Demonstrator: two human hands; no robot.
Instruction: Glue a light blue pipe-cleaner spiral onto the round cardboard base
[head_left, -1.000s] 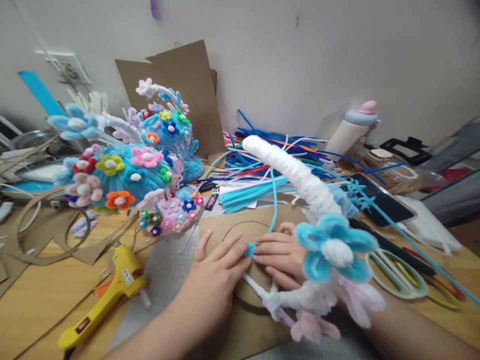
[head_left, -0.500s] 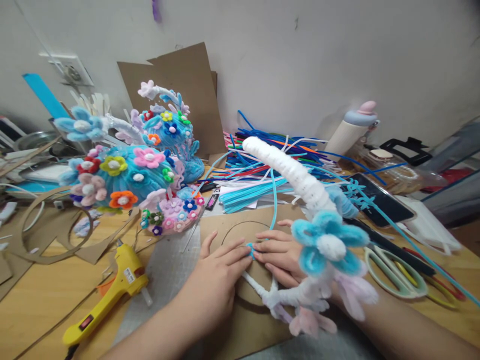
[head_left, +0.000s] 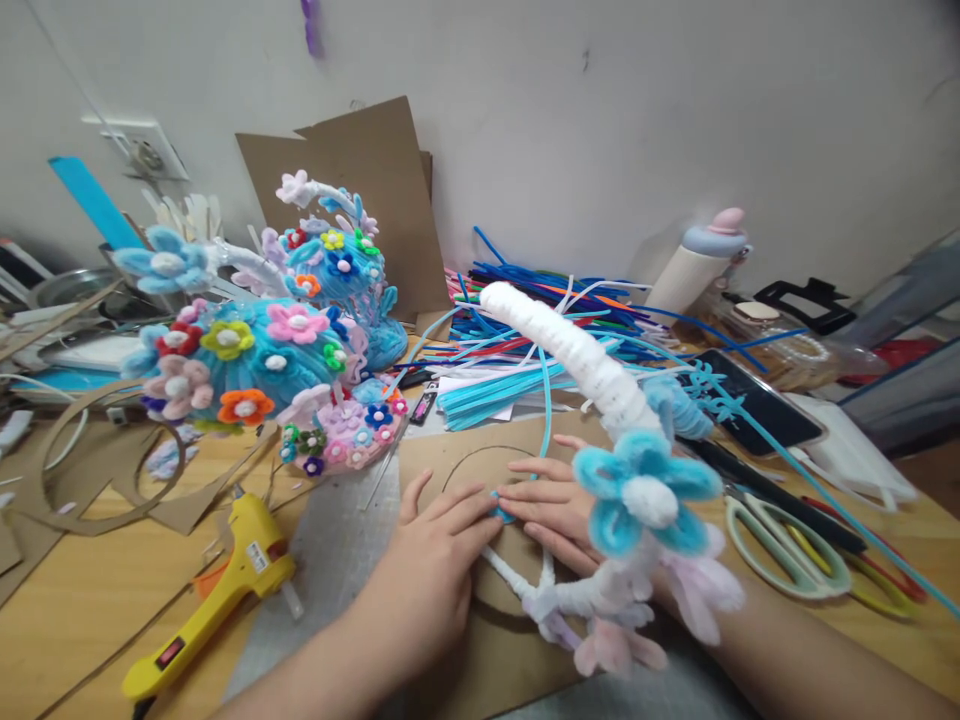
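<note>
My left hand [head_left: 433,545] and my right hand [head_left: 561,505] meet over a piece of cardboard [head_left: 427,455] with a circle drawn on it. Their fingertips close on a small light blue pipe cleaner piece [head_left: 504,512], mostly covered by the fingers. Thin white wrapped legs [head_left: 506,572] run from under my hands to a curved white stem [head_left: 577,355]. That stem rises in front of my right hand and hides part of it and the wrist. It carries a blue fuzzy flower [head_left: 649,500] and a pale pink flower [head_left: 616,650].
A yellow glue gun [head_left: 217,600] lies left. Behind it stand fuzzy flower-covered lamp shapes [head_left: 262,350]. Loose pipe cleaners [head_left: 510,390] pile up at the back. Scissors [head_left: 787,550], a phone [head_left: 757,405] and a bottle [head_left: 694,265] are at the right.
The view has shifted slightly. My hands stay together at the same spot, and the blue piece between the fingertips shows a slightly different shape.
</note>
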